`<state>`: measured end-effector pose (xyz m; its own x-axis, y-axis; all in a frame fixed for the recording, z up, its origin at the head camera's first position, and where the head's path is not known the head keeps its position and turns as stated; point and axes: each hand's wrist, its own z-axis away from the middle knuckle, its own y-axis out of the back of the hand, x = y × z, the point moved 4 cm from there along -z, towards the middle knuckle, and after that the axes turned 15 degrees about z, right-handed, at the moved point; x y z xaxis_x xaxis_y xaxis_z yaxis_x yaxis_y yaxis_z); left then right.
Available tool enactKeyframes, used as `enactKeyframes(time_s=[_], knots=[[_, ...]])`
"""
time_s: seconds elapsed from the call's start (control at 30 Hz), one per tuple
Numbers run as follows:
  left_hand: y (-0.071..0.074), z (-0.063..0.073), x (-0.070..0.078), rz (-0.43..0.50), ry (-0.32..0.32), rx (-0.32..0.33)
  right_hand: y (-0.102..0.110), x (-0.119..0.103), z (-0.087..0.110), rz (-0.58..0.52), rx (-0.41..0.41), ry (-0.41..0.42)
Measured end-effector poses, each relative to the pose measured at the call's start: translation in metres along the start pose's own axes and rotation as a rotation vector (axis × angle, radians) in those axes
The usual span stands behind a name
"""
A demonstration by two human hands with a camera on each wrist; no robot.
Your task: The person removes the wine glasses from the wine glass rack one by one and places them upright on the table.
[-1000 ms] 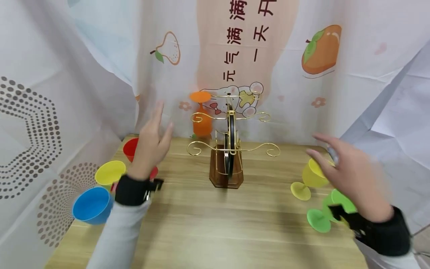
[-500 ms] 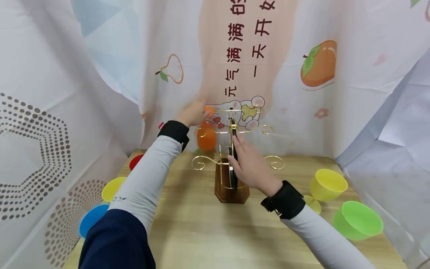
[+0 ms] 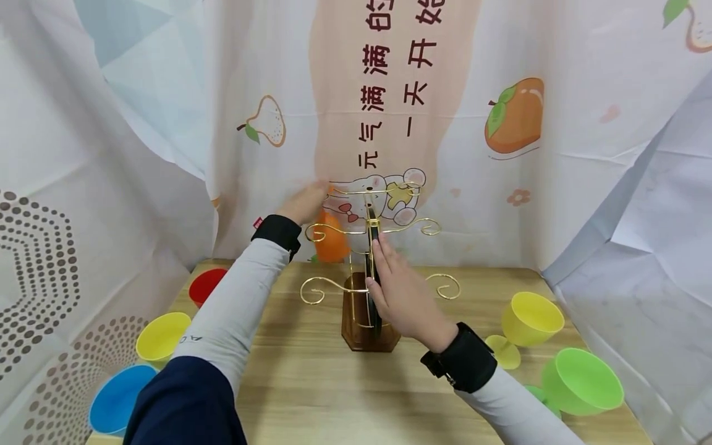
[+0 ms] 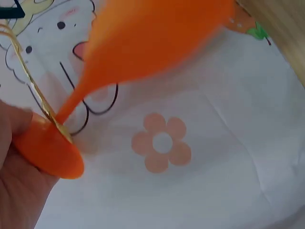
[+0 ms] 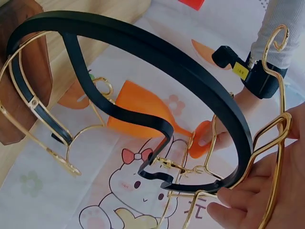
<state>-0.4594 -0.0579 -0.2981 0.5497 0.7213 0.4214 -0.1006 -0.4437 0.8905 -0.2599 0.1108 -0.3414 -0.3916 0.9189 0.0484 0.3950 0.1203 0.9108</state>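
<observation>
An orange plastic goblet (image 3: 332, 240) hangs upside down from a hook at the upper left of the gold wire rack (image 3: 325, 281). My left hand (image 3: 303, 204) pinches its round foot; in the left wrist view the foot (image 4: 52, 155) sits between thumb and fingers, against the gold wire. The bowl hangs tilted below. My right hand (image 3: 408, 300) rests with straight fingers against the right side of the rack's black curved frame (image 3: 374, 266). In the right wrist view those fingers touch the black ring (image 5: 190, 59) beside the gold wires.
The rack stands on a wooden base (image 3: 369, 340). Red (image 3: 206, 286), yellow (image 3: 161, 337) and blue (image 3: 121, 398) cups line the table's left side. A yellow goblet (image 3: 531, 318) and a green goblet (image 3: 581, 380) lie at right. A printed curtain (image 3: 456, 136) hangs behind.
Both hands have come inward from the sides. My left hand took hold of the orange goblet's foot, and my right hand came to the frame. The goblet's bowl has tilted slightly.
</observation>
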Motion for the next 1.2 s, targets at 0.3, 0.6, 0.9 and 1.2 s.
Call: enactKeyframes(time_s=[0.3,0.6,0.9,1.2], knots=[[0.009,-0.008,-0.009,-0.126,-0.081,0.138,-0.007,-0.012,0.000,0.036,0.052,0.030],[0.019,0.011,0.012,-0.117,-0.185,0.155,0.001,-0.009,-0.001,-0.002,0.035,0.058],[0.057,0.061,0.075,-0.265,-0.375,0.273,0.022,0.014,-0.005,0.000,0.036,0.015],[0.057,0.156,0.047,-0.334,-0.284,0.564,0.018,0.003,0.002,-0.053,-0.007,0.066]])
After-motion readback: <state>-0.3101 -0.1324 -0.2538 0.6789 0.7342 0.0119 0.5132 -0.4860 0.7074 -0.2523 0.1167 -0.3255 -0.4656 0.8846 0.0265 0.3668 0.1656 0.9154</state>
